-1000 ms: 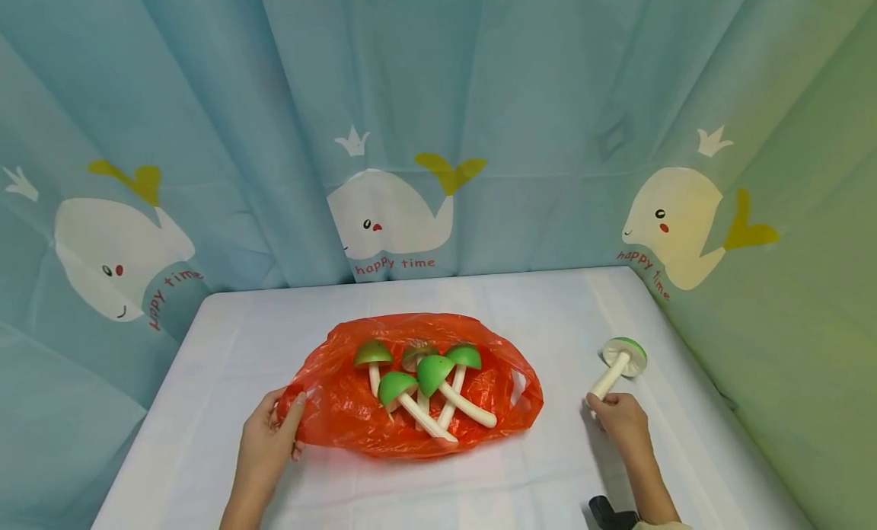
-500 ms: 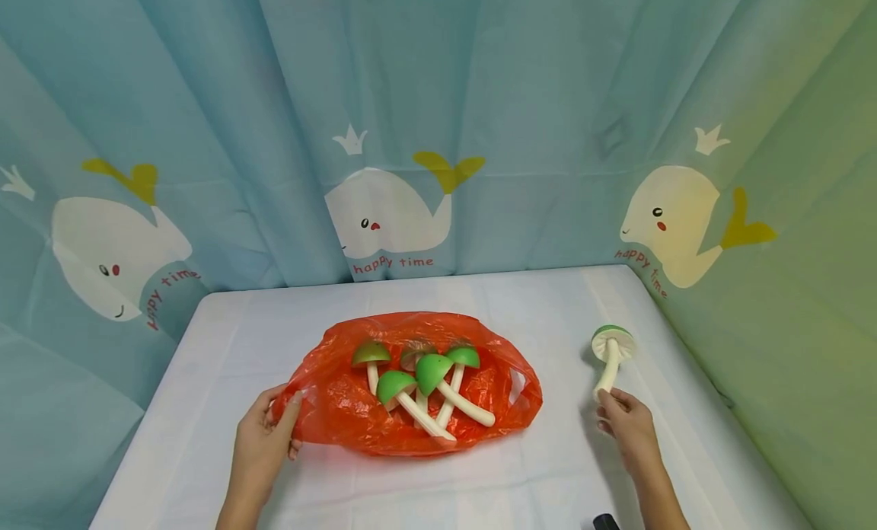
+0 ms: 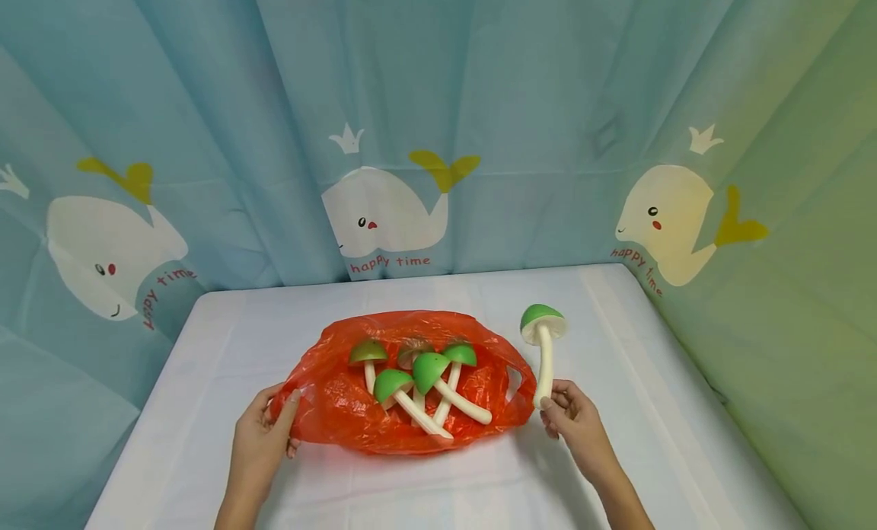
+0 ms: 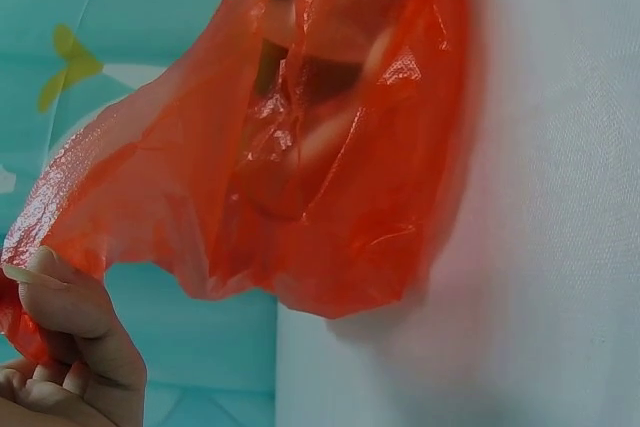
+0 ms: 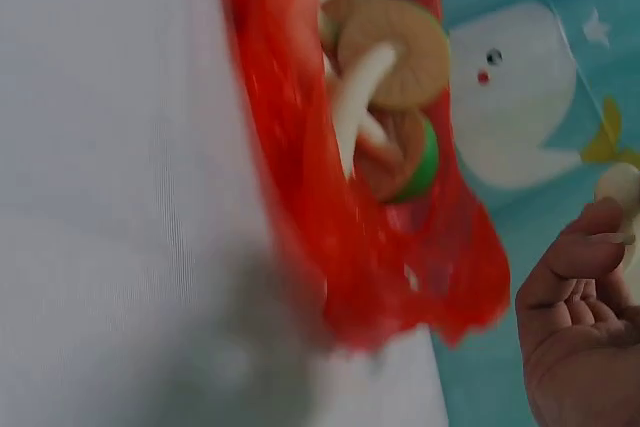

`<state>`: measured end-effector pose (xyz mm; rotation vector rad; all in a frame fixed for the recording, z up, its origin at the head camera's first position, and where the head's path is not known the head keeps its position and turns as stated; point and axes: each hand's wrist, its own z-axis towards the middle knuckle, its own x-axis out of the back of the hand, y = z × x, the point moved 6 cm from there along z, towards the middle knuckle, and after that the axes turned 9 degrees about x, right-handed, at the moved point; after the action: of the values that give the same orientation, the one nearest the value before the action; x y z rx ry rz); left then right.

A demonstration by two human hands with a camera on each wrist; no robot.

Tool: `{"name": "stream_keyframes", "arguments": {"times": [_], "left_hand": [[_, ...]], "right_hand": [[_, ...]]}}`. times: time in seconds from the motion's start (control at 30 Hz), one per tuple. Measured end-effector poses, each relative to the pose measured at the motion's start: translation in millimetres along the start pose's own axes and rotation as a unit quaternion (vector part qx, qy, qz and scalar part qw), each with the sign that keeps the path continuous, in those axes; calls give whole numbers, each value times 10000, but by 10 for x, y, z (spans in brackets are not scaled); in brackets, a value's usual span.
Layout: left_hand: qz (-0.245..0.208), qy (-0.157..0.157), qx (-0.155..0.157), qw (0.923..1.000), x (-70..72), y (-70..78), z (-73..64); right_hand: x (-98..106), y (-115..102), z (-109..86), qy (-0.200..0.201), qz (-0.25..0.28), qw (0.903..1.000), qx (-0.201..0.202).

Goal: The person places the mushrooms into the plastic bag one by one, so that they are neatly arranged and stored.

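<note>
A red plastic bag (image 3: 329,408) lies spread with its mouth towards me, and several toy mushrooms (image 3: 430,371) with green caps and white stems rest in it. My left hand (image 3: 259,439) pinches the bag's left edge between thumb and fingers; the left wrist view shows the thumb (image 4: 65,297) on the red film. At the bag's right end, my right hand (image 3: 577,427) pinches the stem foot of another toy mushroom (image 3: 544,355), held upright with its cap on top. In the right wrist view only that stem's end (image 5: 620,187) shows.
Everything stands on a table with a white cloth (image 3: 651,439). Behind and to the right hangs a blue-green curtain (image 3: 548,81) with printed whales. The bag's right handle hole (image 3: 514,381) is close beside the held mushroom.
My right hand has carried its mushroom leftwards from the table's right side to the bag's right end, turning it more upright. The left hand keeps its grip on the bag.
</note>
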<state>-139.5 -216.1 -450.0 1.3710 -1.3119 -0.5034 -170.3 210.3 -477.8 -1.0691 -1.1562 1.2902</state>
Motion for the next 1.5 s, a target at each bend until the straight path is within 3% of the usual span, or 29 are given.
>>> {"name": "stream_keyframes", "arguments": {"times": [0.2,0.33,0.53,0.8,0.93,1.07,1.13,1.2,1.37,1.5], "left_hand": [[-100,-8,-51,9999,-2,-2,0],[-134,-30,-80,9999,0,3,-6],[-64,-18,-55,10000,6,28,-26],[-174,-29,-108,9998,26,101,-77],[-171,-7,-92,9998,32,132,-95],[-170,23,-124,9998,34,155,-105],[-179,1,-151,9997,30,166,-110],[-154,-24,-129,9998,28,172,-121],[-13,-33,-23,10000,39,188,-165],[-118,-19,-115,9999,46,223,-199]], "right_hand": [[-522,-44,-33,-1570,326,9867,282],[-831,-49,-51,-2203,212,9748,267],[-1232,-63,-26,-2561,-237,9658,319],[-1611,-41,60,-2536,-738,9626,595],[-1747,-59,30,-2858,-1145,9483,768],[-1857,-60,-12,-3261,-1186,9342,834],[-1886,-47,-22,-3348,-982,9348,670],[-1888,-30,-13,-3262,-718,9415,450],[-1875,-18,61,-2661,-376,9632,107],[-1971,-24,103,-2361,-386,9709,-75]]}}
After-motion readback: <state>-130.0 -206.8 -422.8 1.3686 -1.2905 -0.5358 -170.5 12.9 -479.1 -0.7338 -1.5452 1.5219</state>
